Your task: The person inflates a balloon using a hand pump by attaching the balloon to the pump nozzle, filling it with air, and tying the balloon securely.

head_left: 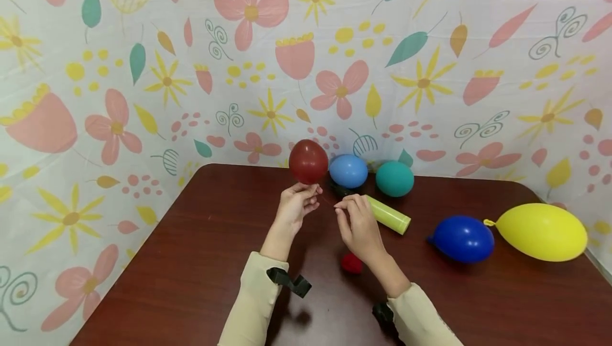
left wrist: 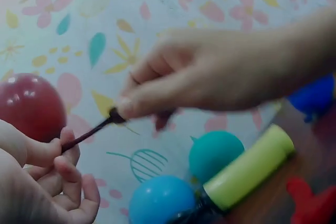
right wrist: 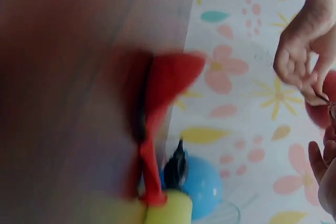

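One dark red balloon (head_left: 308, 161) was held above the surface (head_left: 201, 261), toward its far edge — fingers of left hand (head_left: 295, 208) clamped on its neck (left wrist: 90, 136), of right hand (head_left: 359, 226) on its tip (left wrist: 116, 115). By that edge sat one teal balloon (head_left: 394, 179).

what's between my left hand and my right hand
The stretched neck of the dark red balloon spans them, seen in the left wrist view.
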A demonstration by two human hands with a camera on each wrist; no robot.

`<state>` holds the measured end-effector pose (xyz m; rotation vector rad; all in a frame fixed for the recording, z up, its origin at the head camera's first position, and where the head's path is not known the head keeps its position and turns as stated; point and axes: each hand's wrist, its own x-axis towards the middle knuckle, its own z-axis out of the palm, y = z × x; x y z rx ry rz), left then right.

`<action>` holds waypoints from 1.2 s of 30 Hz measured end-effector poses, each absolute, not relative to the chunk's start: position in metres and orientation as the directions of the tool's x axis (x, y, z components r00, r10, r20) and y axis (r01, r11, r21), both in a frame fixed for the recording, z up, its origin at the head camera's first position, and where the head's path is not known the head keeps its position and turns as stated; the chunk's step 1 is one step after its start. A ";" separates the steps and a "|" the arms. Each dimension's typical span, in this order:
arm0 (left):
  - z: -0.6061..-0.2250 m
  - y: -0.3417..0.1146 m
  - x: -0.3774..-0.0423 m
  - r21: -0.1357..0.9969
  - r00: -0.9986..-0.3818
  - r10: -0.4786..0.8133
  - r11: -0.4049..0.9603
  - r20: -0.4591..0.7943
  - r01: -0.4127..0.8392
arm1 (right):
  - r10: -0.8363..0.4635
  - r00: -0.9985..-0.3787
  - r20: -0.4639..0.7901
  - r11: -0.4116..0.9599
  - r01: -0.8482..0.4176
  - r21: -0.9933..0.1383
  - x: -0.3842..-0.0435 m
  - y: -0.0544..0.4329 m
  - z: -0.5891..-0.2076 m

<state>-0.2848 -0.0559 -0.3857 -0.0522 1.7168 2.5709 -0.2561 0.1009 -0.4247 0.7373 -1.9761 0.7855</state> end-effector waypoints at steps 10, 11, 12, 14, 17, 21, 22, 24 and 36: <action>-0.391 -0.023 -0.269 0.965 -0.985 0.079 0.200 0.156 0.169 | -0.385 -0.231 0.894 0.671 -0.735 0.099 -0.264 0.117 -0.414; -0.391 -0.023 -0.268 0.945 -0.977 0.103 0.253 0.185 0.205 | -0.398 -0.240 0.885 0.663 -0.743 0.096 -0.264 0.119 -0.414; -0.391 -0.023 -0.267 0.927 -0.970 0.127 0.289 0.210 0.238 | -0.408 -0.255 0.877 0.659 -0.747 0.089 -0.265 0.121 -0.414; -0.392 -0.022 -0.265 0.905 -0.956 0.173 0.316 0.239 0.283 | -0.408 -0.302 0.862 0.660 -0.749 0.050 -0.266 0.125 -0.416; -0.393 -0.022 -0.264 0.914 -0.944 0.221 0.271 0.245 0.301 | -0.356 -0.385 0.851 0.682 -0.730 -0.045 -0.266 0.130 -0.418; -0.395 -0.019 -0.263 0.917 -0.940 0.221 0.249 0.260 0.312 | -0.236 -0.464 0.854 0.697 -0.693 -0.183 -0.265 0.131 -0.418; -0.396 -0.018 -0.263 0.913 -0.938 0.217 0.250 0.271 0.321 | -0.206 -0.476 0.855 0.696 -0.685 -0.214 -0.265 0.130 -0.418; -0.397 -0.016 -0.262 0.899 -0.930 0.207 0.261 0.303 0.351 | -0.145 -0.495 0.856 0.684 -0.676 -0.275 -0.266 0.130 -0.418; -0.411 -0.003 -0.258 0.631 -0.735 0.194 0.401 0.649 0.664 | 0.049 -0.914 0.403 0.398 -0.352 -0.847 -0.258 0.135 -0.400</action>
